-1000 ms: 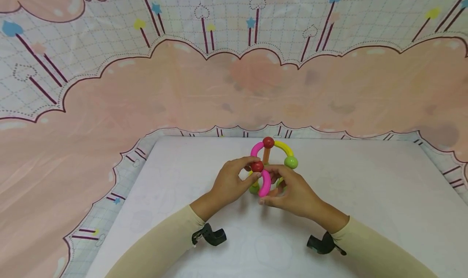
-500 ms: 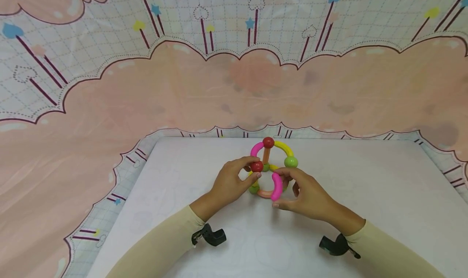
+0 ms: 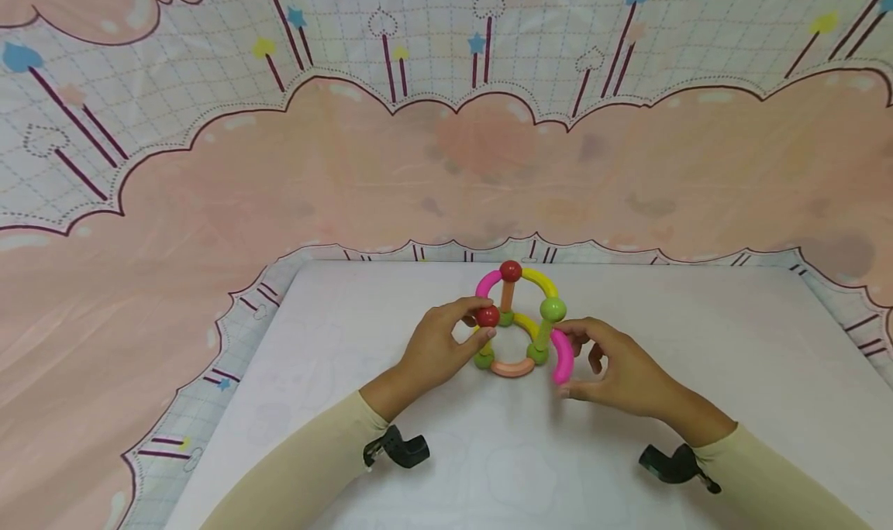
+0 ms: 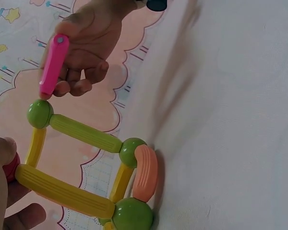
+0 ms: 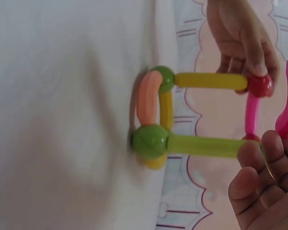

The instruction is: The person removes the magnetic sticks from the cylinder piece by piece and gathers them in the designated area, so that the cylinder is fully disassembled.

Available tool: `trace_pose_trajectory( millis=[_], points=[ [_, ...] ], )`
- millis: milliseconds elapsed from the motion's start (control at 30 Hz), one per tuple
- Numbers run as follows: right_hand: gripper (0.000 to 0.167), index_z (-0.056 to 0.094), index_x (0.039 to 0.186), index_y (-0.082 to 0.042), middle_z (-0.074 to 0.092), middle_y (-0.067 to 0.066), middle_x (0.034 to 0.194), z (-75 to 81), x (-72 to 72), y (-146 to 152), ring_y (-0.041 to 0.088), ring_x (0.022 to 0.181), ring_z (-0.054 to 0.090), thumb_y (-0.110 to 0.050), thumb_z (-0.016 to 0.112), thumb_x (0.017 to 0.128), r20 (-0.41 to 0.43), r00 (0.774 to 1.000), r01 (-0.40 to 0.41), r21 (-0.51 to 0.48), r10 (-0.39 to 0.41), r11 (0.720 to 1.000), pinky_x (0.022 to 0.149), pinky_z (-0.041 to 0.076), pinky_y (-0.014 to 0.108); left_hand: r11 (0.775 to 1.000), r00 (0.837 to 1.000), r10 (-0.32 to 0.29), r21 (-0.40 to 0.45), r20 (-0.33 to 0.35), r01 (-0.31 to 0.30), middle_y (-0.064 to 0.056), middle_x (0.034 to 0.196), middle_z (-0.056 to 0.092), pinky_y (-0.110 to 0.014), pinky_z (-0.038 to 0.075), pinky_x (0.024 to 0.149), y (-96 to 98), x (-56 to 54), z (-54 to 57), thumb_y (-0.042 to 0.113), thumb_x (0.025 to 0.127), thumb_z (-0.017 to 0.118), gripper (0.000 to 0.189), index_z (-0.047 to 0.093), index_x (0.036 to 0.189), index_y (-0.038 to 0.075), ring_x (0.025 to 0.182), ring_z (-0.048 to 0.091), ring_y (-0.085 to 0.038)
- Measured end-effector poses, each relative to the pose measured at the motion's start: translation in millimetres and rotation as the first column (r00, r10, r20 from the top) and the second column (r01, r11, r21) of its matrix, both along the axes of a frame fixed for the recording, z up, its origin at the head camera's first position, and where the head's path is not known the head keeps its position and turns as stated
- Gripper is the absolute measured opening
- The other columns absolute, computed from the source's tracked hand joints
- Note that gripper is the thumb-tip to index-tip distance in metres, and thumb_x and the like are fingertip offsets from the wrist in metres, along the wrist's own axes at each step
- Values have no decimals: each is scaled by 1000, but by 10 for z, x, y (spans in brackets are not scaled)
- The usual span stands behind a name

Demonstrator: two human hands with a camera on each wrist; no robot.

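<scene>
A frame of coloured rods and balls stands on the white table, with green balls at its base joined by curved yellow rods and a curved orange rod (image 3: 512,369). My left hand (image 3: 443,336) pinches the red ball (image 3: 487,316) at its upper left corner between thumb and fingers. Just right of the frame, my right hand (image 3: 621,367) holds a curved pink rod (image 3: 563,357) by its ends. In the left wrist view this pink rod (image 4: 54,64) shows a small metal dot at one end, and its other end is close above a green ball (image 4: 40,114).
Another red ball (image 3: 511,271) tops the back of the frame, between a second pink rod (image 3: 487,283) and a yellow rod (image 3: 540,280). The white tabletop (image 3: 698,344) reaches back to a patterned peach cloth (image 3: 391,181).
My right hand has drawn the pink rod rightward, from beside the red ball and across the frame's front to its right side. The left hand stays on the red ball.
</scene>
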State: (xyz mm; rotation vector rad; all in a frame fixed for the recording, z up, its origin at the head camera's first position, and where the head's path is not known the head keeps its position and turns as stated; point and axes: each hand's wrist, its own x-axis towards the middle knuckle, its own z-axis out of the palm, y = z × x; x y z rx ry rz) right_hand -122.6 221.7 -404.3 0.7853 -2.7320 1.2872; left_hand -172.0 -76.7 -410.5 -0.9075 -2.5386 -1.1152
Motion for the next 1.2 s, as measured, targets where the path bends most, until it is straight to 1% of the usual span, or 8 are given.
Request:
trace_pose_trajectory(
  millis=[133,233,333,567,800,967,1033,1200],
  points=[
    [77,58,134,-13,60,-2,108,-26,-14,101,33,80,57,-20,98,69,10,1000,10,9,-10,1000,64,50,35,1000,1000,3,-7,6,-3,4,109,73,-39,51,86,-4,2,4,23,93,78,44,64,134,13,98,64,-14],
    [76,59,134,-13,60,-2,108,-47,-32,169,32,81,57,-20,98,69,9,1000,10,11,-10,1000,64,50,33,1000,1000,2,-7,13,-2,4,109,73,-41,52,85,-5,3,2,23,94,78,44,63,134,13,98,63,-14],
    [75,59,135,-12,60,-2,109,-65,-51,240,32,83,57,-21,97,70,-2,1000,13,12,-13,1000,65,50,32,1000,1000,3,-4,16,-3,4,109,73,-41,52,84,-8,5,2,23,94,78,44,63,134,12,98,64,-15],
    [74,59,137,-13,59,-1,110,-117,-78,407,31,85,56,-26,96,73,2,998,67,45,-67,997,67,49,32,1000,1000,-2,-2,25,2,3,110,73,-43,52,85,-18,6,2,24,94,78,45,63,135,12,99,64,-16],
    [74,58,137,-10,57,0,109,-155,-102,552,27,94,55,-27,95,74,1,995,100,81,-100,992,72,51,31,1000,1000,5,-9,29,-5,4,111,72,-41,51,86,-23,5,-3,24,94,77,46,63,136,12,99,63,-15],
    [74,58,137,-10,58,0,109,-179,-121,653,26,94,55,-29,94,75,-8,993,119,96,-119,988,72,50,28,1000,999,-2,0,38,2,2,111,72,-49,52,87,-24,4,1,24,95,77,46,63,136,10,99,63,-17],
    [74,58,137,-10,58,1,109,-187,-129,693,26,94,55,-29,94,75,-2,992,126,103,-127,987,72,50,28,1000,999,-4,1,38,4,2,111,72,-49,52,87,-23,6,3,24,95,77,46,63,136,10,99,63,-18],
    [76,56,138,-8,59,5,111,-205,-153,781,27,94,55,-32,93,76,50,986,147,155,-156,977,72,50,28,1000,999,6,-13,36,-6,3,111,72,-40,51,85,-22,18,16,25,95,77,46,62,137,12,99,63,-17]
  ],
)
